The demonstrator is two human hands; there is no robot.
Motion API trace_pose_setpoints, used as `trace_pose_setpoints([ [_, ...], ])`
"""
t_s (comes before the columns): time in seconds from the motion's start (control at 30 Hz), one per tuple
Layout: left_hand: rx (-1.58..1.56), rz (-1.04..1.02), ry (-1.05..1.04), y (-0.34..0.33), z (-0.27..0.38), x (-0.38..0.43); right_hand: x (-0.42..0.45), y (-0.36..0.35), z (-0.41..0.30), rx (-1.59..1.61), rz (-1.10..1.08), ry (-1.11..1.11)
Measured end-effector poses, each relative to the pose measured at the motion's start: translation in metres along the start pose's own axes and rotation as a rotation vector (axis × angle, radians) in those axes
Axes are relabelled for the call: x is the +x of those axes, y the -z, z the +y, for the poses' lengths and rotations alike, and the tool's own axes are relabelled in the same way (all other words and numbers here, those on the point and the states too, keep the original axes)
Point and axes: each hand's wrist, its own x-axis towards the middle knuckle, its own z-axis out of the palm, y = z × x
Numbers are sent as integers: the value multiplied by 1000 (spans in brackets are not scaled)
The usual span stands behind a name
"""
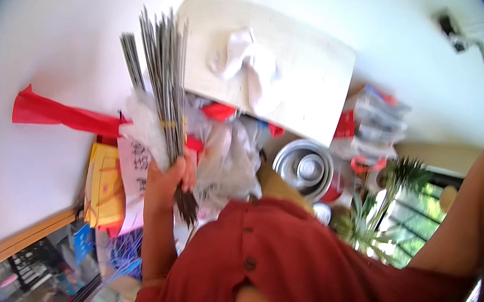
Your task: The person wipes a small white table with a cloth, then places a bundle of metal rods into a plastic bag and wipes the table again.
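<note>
My left hand (174,176) is closed around a thick bundle of long, thin grey rods (163,72), bound with a yellow band. The rods point up and spread a little at the top, and their lower ends stick out below my fist. A separate small cluster of rods (131,56) leans to the left beside them. Crumpled translucent plastic (147,124) lies against the bundle above my wrist. Behind it a red strip of material (67,116) stretches to the left. My right arm is raised and bent at the far right; its hand is out of view.
A white tabletop (315,82) bears a crumpled white cloth (257,68). Below it are plastic bags (227,158) and nested metal pots (285,156). Stacked packages (376,123) and green plants (365,224) stand right. Yellow bags (104,188) and a wood-framed glass surface (29,233) are at left.
</note>
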Motion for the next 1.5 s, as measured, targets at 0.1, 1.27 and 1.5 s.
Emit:
trace_pose_setpoints([
  [0.1,49,73,23,4,-7,-5,-6,-8,10,-21,132,-35],
  [1.27,57,486,552,49,-129,-7,337,-412,357,-37,477,-689],
  [1.5,10,466,523,53,-120,-7,353,-426,267,123,474,-577],
])
